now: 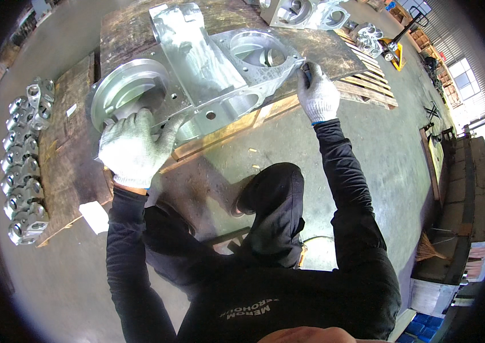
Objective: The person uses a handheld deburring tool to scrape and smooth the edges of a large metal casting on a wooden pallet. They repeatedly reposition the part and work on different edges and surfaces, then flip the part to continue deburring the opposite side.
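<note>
A large machined metal casting [196, 63] with round bores lies on a dark wooden board, its near side facing me. My left hand [134, 146], in a white knit glove, grips the near rim of the left bore, fingers bent over the edge and thumb apart along the flange. At the casting's right corner is my right hand [318, 94], also gloved, its fingers closed in a pinch. Something small and dark shows between those fingers, too small to name. The inside of the left bore is partly covered by my left fingers.
Several smaller metal castings [25, 166] stand in rows on the left. Another large casting [305, 12] sits at the far side, beside a wooden pallet [368, 86]. A yellow pallet jack [398, 57] stands far right. White paper [94, 217] lies at the board's near left corner.
</note>
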Available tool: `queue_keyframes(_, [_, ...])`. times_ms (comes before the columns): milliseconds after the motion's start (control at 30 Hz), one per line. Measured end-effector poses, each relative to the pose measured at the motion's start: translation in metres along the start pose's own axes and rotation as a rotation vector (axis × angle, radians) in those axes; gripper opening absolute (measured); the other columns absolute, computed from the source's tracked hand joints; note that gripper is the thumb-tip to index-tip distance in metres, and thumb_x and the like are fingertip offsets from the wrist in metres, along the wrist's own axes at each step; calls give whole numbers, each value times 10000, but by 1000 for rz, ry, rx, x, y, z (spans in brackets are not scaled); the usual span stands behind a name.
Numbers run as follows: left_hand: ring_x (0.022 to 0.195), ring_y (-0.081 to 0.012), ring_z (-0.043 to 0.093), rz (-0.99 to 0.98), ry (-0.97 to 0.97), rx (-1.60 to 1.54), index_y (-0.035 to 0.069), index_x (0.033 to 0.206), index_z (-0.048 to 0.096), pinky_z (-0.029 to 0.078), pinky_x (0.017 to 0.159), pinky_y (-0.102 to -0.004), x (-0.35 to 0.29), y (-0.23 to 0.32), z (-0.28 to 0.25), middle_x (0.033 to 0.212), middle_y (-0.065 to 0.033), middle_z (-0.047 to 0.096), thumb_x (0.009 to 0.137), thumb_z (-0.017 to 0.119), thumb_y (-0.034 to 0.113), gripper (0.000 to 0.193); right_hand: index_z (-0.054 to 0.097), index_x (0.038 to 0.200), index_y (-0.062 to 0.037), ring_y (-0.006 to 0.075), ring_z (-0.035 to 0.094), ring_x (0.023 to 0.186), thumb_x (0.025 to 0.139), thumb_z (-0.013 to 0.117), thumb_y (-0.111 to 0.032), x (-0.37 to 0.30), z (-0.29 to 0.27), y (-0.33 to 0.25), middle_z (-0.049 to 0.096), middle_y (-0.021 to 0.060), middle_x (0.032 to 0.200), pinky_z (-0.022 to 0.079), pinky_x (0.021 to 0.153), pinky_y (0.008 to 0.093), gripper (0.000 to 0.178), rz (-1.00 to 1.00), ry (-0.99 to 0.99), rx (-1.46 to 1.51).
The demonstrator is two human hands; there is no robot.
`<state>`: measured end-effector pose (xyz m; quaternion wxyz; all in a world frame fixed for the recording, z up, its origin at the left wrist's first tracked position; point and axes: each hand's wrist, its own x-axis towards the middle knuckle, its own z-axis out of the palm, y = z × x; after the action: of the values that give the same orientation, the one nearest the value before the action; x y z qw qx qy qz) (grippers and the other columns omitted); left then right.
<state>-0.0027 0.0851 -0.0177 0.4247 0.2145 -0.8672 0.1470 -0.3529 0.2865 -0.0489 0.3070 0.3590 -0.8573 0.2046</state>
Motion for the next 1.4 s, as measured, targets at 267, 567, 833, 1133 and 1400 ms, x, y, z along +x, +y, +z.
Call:
queue_keyframes(267, [542, -313, 617, 5, -12, -4, 111, 835, 717, 510, 546, -413, 2, 0, 0, 599, -106, 598, 826, 802, 586, 483, 682, 1130, -126, 365, 739, 714, 974, 672, -332, 3, -11, -2, 733, 184, 861, 582, 607, 456, 259, -122, -4, -106])
queue_keyframes(567, [531, -326, 598, -13, 6, -31, 133, 693, 598, 508, 574, -417, 3, 2, 0, 580, -105, 571, 826, 803, 578, 508, 689, 1183, -123, 343, 743, 727, 959, 669, -293, -1, -12, -19, 758, 151, 877, 578, 611, 454, 281, -59, -44, -216])
queue_keyframes(833, [560, -292, 633, -2, -9, -20, 134, 721, 605, 520, 585, -412, -4, -4, 3, 607, -95, 596, 834, 777, 602, 512, 678, 1158, -124, 353, 745, 746, 977, 645, -309, 1, -18, -17, 743, 171, 875, 584, 629, 454, 261, -56, -48, -115])
queue_keyframes(1133, [562, -256, 644, -12, -16, 8, 125, 757, 659, 531, 584, -390, -6, -4, 5, 615, -70, 611, 810, 780, 637, 530, 699, 1175, -137, 343, 747, 764, 971, 657, -315, 1, -16, -11, 747, 167, 926, 589, 643, 444, 274, -90, -30, -127])
queue_keyframes(1400, [539, -305, 627, -15, -7, -24, 123, 739, 638, 515, 575, -407, 0, 0, 0, 584, -102, 589, 844, 789, 580, 493, 678, 1150, -118, 345, 737, 726, 960, 653, -272, 0, -10, -15, 732, 164, 860, 575, 598, 452, 246, -90, -43, -185])
